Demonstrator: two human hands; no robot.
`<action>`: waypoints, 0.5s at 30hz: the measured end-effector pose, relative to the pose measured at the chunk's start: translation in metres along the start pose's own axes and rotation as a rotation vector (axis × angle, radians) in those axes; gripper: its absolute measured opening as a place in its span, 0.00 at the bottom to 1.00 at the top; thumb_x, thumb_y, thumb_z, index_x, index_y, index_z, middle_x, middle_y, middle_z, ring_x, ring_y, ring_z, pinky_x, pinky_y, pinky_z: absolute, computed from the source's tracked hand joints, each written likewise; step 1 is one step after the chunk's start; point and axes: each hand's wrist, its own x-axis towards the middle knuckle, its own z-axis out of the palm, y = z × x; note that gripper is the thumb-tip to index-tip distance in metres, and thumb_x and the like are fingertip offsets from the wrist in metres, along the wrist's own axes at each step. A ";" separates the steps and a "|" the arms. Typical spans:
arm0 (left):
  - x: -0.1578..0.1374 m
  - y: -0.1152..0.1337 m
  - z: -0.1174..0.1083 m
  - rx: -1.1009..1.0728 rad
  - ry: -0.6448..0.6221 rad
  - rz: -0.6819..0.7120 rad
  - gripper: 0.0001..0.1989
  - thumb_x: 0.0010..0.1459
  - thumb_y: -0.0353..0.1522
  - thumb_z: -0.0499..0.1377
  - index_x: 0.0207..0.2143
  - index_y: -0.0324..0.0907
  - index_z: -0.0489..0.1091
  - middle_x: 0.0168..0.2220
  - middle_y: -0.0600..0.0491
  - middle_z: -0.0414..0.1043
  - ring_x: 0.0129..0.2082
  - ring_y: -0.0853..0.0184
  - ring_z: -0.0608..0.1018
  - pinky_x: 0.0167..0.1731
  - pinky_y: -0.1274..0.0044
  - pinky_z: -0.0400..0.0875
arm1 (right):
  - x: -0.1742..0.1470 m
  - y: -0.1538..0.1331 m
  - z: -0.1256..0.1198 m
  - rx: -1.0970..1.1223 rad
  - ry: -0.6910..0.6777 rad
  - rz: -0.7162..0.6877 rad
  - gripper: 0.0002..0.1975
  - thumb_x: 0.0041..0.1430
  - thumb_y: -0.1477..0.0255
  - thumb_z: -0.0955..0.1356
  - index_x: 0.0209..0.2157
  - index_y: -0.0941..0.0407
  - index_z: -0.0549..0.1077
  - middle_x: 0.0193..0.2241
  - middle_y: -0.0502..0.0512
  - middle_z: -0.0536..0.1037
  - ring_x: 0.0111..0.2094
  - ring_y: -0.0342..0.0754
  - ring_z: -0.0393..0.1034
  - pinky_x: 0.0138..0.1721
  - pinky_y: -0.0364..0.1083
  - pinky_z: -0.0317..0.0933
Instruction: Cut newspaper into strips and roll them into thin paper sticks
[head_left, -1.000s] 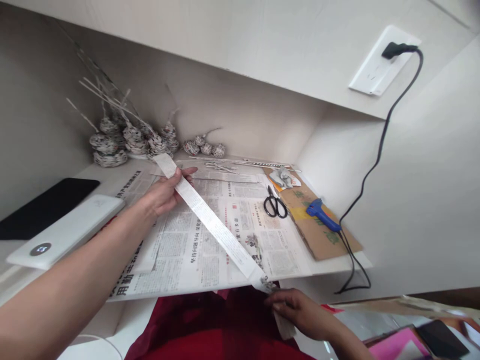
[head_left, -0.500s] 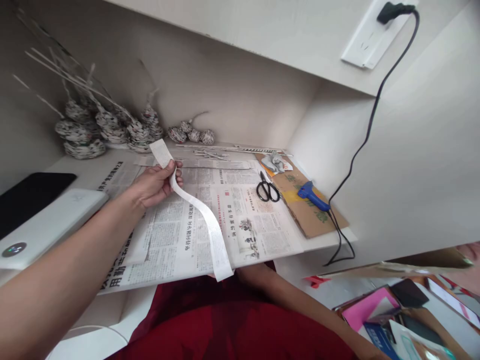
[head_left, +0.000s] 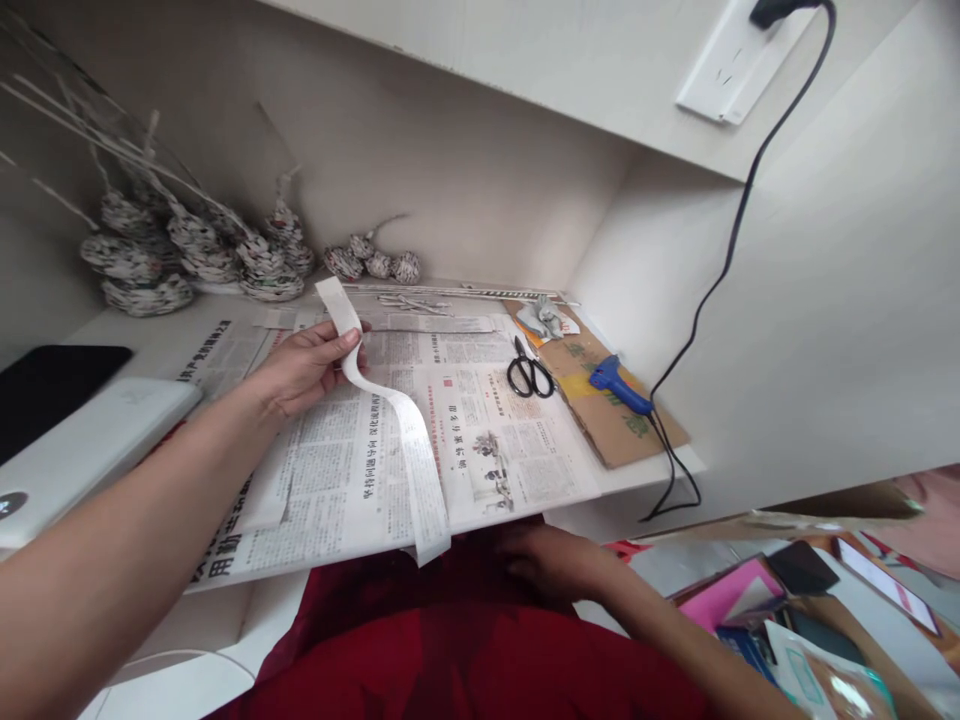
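A long strip of newspaper (head_left: 415, 440) is pinched between the thumb and fingers of my left hand (head_left: 319, 365). Its short end points up past the thumb, while the long end curves down over the table's front edge. Beneath the strip, newspaper sheets (head_left: 330, 520) cover the tabletop. Below that edge, by the dark red clothing on my lap, is my right hand (head_left: 551, 560). Its fingers are loosely bent and apart, partly in shadow, with nothing visible in them. Black-handled scissors (head_left: 530, 377) lie on the newspaper to the right.
A blue glue gun (head_left: 621, 385) rests on cardboard (head_left: 611, 440), its black cord (head_left: 720, 280) rising to a wall socket (head_left: 739, 65). Woven paper gourds (head_left: 270, 265) stand at back left. A white power bank (head_left: 97, 450) lies left. A shelf overhangs the table.
My right hand has come out from under the table edge into fuller view. My left hand still grips the strip, whose hanging end has swung and twisted slightly. The view has shifted a little.
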 end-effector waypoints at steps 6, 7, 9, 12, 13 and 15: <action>0.001 0.007 0.012 0.035 0.086 0.026 0.08 0.53 0.31 0.65 0.34 0.37 0.71 0.26 0.55 0.72 0.28 0.71 0.73 0.31 0.78 0.68 | -0.060 -0.040 -0.072 0.315 -0.139 -0.064 0.13 0.61 0.68 0.65 0.44 0.56 0.78 0.39 0.56 0.80 0.40 0.47 0.74 0.41 0.43 0.63; 0.000 0.008 0.015 0.089 0.084 0.011 0.11 0.50 0.32 0.67 0.35 0.37 0.72 0.28 0.55 0.73 0.28 0.71 0.73 0.29 0.80 0.66 | -0.062 -0.044 -0.082 0.423 -0.121 -0.069 0.14 0.62 0.66 0.65 0.42 0.57 0.78 0.38 0.57 0.80 0.38 0.46 0.74 0.40 0.43 0.64; -0.003 0.013 0.022 0.185 0.058 -0.022 0.14 0.44 0.33 0.70 0.34 0.36 0.75 0.30 0.52 0.75 0.26 0.73 0.71 0.20 0.83 0.59 | -0.056 -0.047 -0.096 0.551 -0.011 -0.071 0.16 0.62 0.62 0.65 0.36 0.59 0.78 0.34 0.58 0.81 0.34 0.45 0.73 0.37 0.43 0.64; -0.007 0.022 0.039 0.177 -0.031 -0.076 0.11 0.44 0.30 0.70 0.31 0.35 0.77 0.31 0.49 0.76 0.24 0.73 0.72 0.14 0.84 0.54 | -0.029 -0.046 -0.109 0.558 0.263 -0.086 0.19 0.62 0.60 0.64 0.27 0.60 0.75 0.26 0.56 0.78 0.27 0.42 0.71 0.29 0.41 0.62; -0.008 0.024 0.045 0.152 -0.054 -0.094 0.08 0.45 0.28 0.69 0.31 0.35 0.77 0.32 0.48 0.77 0.25 0.73 0.73 0.15 0.85 0.57 | -0.017 -0.045 -0.112 0.572 0.324 -0.100 0.20 0.62 0.59 0.64 0.26 0.60 0.74 0.23 0.55 0.77 0.25 0.42 0.70 0.27 0.41 0.60; -0.009 0.026 0.056 0.095 -0.083 -0.109 0.05 0.49 0.25 0.66 0.31 0.35 0.77 0.33 0.47 0.77 0.28 0.71 0.76 0.20 0.85 0.68 | 0.005 -0.042 -0.118 0.596 0.399 -0.112 0.20 0.63 0.59 0.62 0.28 0.59 0.73 0.24 0.55 0.76 0.25 0.42 0.70 0.25 0.41 0.59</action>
